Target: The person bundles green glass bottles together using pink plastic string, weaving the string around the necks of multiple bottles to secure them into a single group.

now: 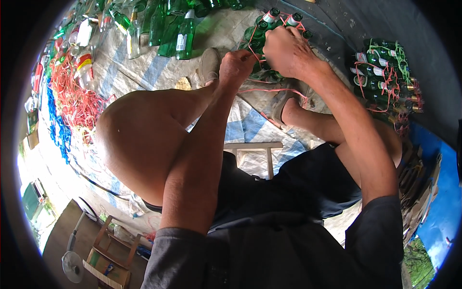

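Observation:
A cluster of green glass bottles (260, 26) stands in front of me, with red plastic string (251, 42) running around their necks. My left hand (236, 67) is at the near left side of the cluster, thumb and fingers pinched on that string. Over the bottle necks on the right, my right hand (288, 54) is curled, its back towards me. Its fingertips are hidden, so whatever they grip does not show. A loose length of red string (274, 90) trails across the ground sheet below the bottles.
Loose green bottles (185, 39) crowd the upper left. Tied bottles (382, 72) lie at the right by a dark sheet. Red string (77, 97) and blue string (57, 123) are heaped left. Behind are a fan (73, 265) and a wooden chair (112, 253).

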{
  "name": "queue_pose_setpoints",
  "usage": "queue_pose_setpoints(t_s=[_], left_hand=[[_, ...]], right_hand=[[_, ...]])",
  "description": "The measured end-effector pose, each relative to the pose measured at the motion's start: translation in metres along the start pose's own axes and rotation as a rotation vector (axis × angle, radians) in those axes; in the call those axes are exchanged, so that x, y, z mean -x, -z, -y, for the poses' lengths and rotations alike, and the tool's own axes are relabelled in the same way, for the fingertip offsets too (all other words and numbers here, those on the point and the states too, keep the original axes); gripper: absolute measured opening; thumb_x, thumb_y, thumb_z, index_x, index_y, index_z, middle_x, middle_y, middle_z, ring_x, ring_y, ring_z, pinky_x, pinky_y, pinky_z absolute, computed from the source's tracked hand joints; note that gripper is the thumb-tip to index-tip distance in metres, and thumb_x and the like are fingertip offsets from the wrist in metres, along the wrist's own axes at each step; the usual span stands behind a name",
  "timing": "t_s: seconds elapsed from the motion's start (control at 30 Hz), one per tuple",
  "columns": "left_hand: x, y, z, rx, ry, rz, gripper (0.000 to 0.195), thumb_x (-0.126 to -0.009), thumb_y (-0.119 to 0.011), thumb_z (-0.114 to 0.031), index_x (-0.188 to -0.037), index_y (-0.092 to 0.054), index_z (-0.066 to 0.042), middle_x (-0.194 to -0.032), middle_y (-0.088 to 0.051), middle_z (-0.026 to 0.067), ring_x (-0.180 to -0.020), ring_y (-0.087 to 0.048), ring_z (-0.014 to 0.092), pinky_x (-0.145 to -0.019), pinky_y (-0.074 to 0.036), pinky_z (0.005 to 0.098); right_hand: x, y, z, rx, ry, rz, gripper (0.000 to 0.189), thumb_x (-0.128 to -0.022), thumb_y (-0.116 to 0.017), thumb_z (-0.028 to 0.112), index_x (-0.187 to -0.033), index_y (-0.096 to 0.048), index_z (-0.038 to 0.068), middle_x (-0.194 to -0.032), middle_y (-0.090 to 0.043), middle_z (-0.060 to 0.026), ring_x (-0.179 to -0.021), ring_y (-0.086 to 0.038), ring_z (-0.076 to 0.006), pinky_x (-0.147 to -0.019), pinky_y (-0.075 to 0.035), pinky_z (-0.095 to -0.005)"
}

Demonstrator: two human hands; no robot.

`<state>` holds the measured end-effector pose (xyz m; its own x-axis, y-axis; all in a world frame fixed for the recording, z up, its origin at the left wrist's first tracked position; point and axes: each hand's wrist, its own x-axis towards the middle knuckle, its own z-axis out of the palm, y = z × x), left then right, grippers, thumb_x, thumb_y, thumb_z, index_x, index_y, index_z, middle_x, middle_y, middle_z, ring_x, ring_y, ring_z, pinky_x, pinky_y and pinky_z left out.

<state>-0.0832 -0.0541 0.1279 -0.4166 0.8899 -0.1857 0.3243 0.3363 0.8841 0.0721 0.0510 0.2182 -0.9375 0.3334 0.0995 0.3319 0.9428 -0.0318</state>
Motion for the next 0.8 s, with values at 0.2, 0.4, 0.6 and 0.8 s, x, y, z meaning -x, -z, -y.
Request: queue_pose_setpoints(t_s=[0.2,0.4,0.6,0.8], left_hand=[[0.002,0.000,-0.002,0.018,-0.012,0.052,0.026,-0.086,-0.076,-0.031,-0.092,-0.078,-0.007,-0.067,-0.065,0.0076,-0.060,-0.058,0.016,-0.056,-0.045,0.0341],[0.001,-0.002,0.004,0.070,-0.023,0.093,0.021,-0.088,-0.070,-0.026,-0.096,-0.078,-0.008,-0.066,-0.063,0.0064,-0.059,-0.055,0.012,-0.055,-0.044,0.0320],[0.003,-0.006,0.004,0.093,-0.030,0.123,0.022,-0.086,-0.067,-0.024,-0.097,-0.078,-0.009,-0.070,-0.068,0.0129,-0.061,-0.064,0.019,-0.061,-0.051,0.0345],[0.002,-0.011,0.010,0.143,-0.108,0.087,0.021,-0.086,-0.065,-0.022,-0.095,-0.077,-0.007,-0.068,-0.067,0.0133,-0.059,-0.063,0.019,-0.059,-0.050,0.0342]], right_hand=[[0.006,0.016,-0.006,0.050,-0.061,0.117,0.009,-0.077,-0.068,0.014,-0.079,-0.075,0.010,-0.106,-0.061,-0.0053,-0.110,-0.054,-0.0255,-0.094,-0.042,-0.0429],[0.013,0.021,-0.017,0.058,-0.104,0.117,0.015,-0.084,-0.067,0.019,-0.073,-0.068,0.008,-0.102,-0.060,-0.0051,-0.106,-0.054,-0.0263,-0.090,-0.042,-0.0432],[0.016,0.019,-0.028,0.069,-0.189,0.217,0.016,-0.084,-0.061,0.011,-0.093,-0.073,0.009,-0.107,-0.064,-0.0062,-0.109,-0.057,-0.0266,-0.091,-0.042,-0.0436],[0.016,0.006,-0.033,0.064,-0.237,0.214,0.019,-0.086,-0.059,0.008,-0.102,-0.068,0.009,-0.109,-0.064,-0.0082,-0.108,-0.059,-0.0280,-0.090,-0.044,-0.0455]])
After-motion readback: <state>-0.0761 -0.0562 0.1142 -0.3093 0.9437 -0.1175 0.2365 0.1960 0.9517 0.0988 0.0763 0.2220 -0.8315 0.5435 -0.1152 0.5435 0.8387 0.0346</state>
